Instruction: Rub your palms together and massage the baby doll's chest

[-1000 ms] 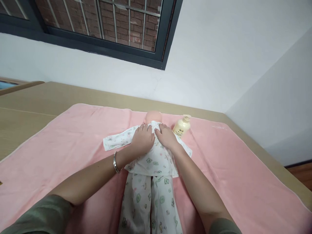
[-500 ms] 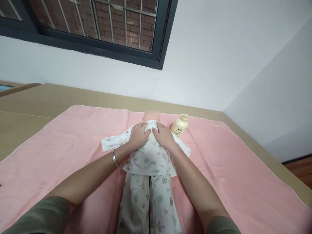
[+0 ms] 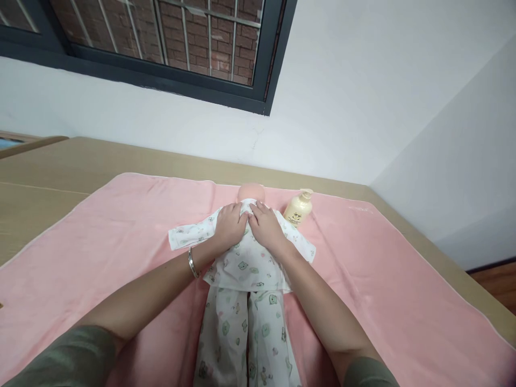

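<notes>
A baby doll (image 3: 250, 192) lies stretched out, its bald head at the far end. It wears a white printed long-sleeved top (image 3: 246, 269) and matching trousers (image 3: 229, 328). My left hand (image 3: 230, 226) rests flat on the left side of the upper top, fingers extended. On the other side my right hand (image 3: 266, 226) lies on the cloth just below the head, its fingers also stretched out. The thumbs nearly meet over the middle. Whether the doll faces up or down, I cannot tell for sure.
A cream pump bottle (image 3: 298, 208) stands just right of the doll, by its sleeve. Underneath is a pink blanket (image 3: 363, 269) on a wooden surface (image 3: 92, 156). A white wall (image 3: 330, 97) and a dark-framed window (image 3: 226, 94) are behind.
My right hand has shifted slightly left, toward the middle of the doll's upper body and closer to my left hand. My left hand stays almost in place.
</notes>
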Motion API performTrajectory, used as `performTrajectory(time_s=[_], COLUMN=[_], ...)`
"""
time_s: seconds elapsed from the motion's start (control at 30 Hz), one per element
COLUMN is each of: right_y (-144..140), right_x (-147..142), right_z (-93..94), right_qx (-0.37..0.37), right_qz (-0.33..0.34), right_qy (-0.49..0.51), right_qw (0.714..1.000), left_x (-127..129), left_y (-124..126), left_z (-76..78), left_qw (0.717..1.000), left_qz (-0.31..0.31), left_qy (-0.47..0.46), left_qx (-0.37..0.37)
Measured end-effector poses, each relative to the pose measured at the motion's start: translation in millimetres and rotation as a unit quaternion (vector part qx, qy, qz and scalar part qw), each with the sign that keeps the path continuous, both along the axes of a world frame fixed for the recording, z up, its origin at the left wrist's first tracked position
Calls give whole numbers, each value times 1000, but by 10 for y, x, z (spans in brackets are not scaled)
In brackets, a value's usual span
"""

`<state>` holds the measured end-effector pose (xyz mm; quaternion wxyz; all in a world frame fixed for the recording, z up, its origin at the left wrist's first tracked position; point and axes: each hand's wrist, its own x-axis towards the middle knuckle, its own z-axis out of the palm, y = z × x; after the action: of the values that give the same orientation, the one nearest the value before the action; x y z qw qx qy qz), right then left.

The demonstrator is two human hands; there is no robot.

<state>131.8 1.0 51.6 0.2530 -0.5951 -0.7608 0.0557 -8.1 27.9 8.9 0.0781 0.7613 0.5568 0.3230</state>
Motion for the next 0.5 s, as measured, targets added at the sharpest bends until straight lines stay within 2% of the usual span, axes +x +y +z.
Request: performTrajectory(time_s=[0.07, 0.2, 0.4, 0.5], right_y=[3, -19, -26, -55], right_x=[0, 15, -10, -16], right_z=[-8, 41, 35, 69], right_qx=[-10, 41, -26, 11], right_qz=[4, -28, -10, -34], right_qy=[6, 43, -7, 32], right_qw=[1000, 998, 1000, 999], left_x=[-2, -7, -13, -12], left_y=[3, 4, 3, 2], left_z=[-9, 1, 34, 34], left_qw=[1000, 1000, 1000, 1000], left_qz=[1, -2, -3, -7], left_qy=[0, 0, 1, 0], left_qx=[5, -4, -20, -20])
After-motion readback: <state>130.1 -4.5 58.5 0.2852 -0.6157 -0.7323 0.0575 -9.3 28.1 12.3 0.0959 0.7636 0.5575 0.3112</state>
